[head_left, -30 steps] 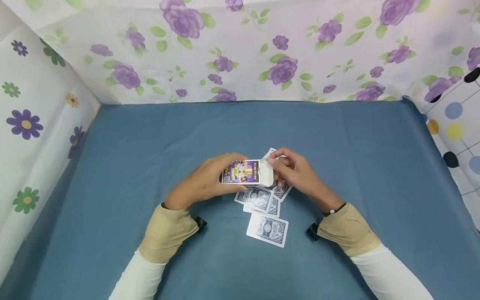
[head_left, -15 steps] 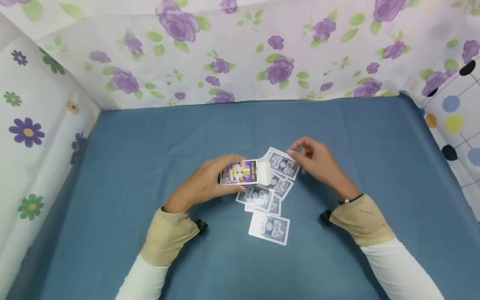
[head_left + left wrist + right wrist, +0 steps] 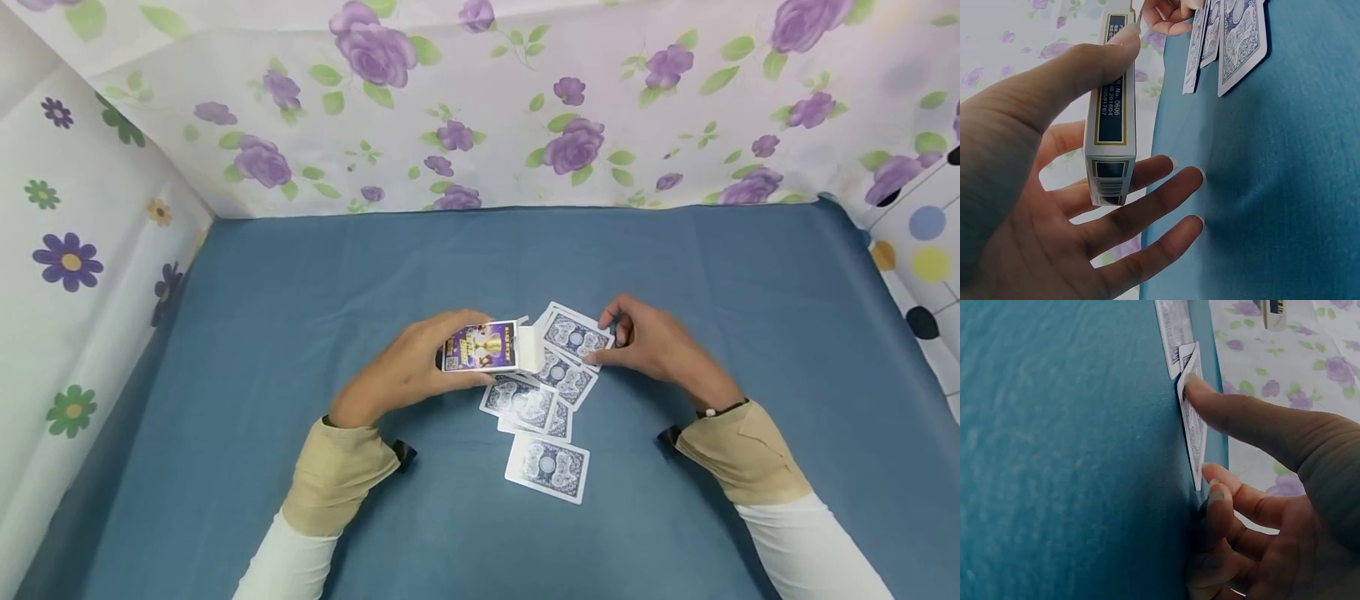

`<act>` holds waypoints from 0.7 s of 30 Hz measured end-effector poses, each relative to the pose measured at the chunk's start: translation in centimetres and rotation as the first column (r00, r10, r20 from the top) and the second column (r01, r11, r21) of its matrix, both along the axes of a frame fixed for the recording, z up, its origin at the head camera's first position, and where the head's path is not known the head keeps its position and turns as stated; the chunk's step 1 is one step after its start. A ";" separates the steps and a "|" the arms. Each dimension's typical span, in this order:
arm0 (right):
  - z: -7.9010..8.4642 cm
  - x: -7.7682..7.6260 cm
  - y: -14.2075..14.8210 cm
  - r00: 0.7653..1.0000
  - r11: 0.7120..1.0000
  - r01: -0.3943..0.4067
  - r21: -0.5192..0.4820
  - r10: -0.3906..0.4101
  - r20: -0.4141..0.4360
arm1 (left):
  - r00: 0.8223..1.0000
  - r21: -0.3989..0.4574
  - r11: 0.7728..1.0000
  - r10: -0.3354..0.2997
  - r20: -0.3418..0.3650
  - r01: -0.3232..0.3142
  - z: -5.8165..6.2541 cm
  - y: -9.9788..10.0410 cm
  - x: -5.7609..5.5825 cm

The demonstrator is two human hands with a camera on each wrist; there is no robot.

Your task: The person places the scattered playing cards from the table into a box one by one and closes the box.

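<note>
My left hand [image 3: 405, 358] grips a small purple-and-white playing card box [image 3: 480, 346] between thumb and fingers. Its white end flap [image 3: 531, 348] stands open toward the cards. In the left wrist view, the thumb lies along the narrow side of the box [image 3: 1110, 125]. My right hand [image 3: 656, 346] has thumb and index finger at the right end of a blue-backed playing card [image 3: 576, 333], the uppermost of the spread. Seen from the right wrist, the thumb rests on this card [image 3: 1194, 431] and the index fingertip meets its edge; the other fingers are curled.
More playing cards overlap below, among them one [image 3: 566, 379] and another [image 3: 521, 404], all back side up. A single card [image 3: 547, 468] lies apart, nearest the person. Blue cloth [image 3: 337, 258] covers the table; a flowered sheet [image 3: 465, 100] hangs behind it.
My right hand has moved right from the box opening to the top card's right end. That card now lies uncovered on the spread. The left hand keeps the box in nearly the same place.
</note>
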State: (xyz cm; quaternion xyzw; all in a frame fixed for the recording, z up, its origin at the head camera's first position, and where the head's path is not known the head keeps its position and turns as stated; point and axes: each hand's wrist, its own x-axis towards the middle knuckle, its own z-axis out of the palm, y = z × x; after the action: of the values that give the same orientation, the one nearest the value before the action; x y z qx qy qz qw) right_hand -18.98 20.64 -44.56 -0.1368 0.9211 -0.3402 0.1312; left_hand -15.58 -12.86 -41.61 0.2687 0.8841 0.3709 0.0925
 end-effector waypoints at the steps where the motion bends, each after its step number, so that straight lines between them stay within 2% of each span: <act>1: 0.0 -0.1 0.0 1.000 1.000 -0.002 0.002 0.002 0.000 | 1.000 0.002 1.000 0.003 -0.005 -0.003 0.0 0.0 0.0; 7: 0.0 -0.6 0.1 1.000 1.000 -0.009 0.003 0.009 0.029 | 0.999 -0.004 1.000 0.012 -0.032 -0.012 0.2 0.0 0.0; 13: -0.1 -0.4 0.5 0.998 1.000 -0.015 -0.026 0.016 0.057 | 1.000 -0.029 1.000 0.010 -0.014 -0.010 0.0 0.2 0.1; 21: 0.1 -0.4 0.5 0.995 0.999 -0.001 -0.050 0.006 0.099 | 0.999 -0.040 0.999 0.034 -0.025 -0.035 0.1 0.3 0.1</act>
State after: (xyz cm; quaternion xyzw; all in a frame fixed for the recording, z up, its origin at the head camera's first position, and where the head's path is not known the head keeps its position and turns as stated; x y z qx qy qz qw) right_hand -19.43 21.11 -44.43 -0.1246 0.9045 -0.3691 0.1738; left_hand -15.47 -12.56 -41.55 0.2559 0.8970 0.3513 0.0805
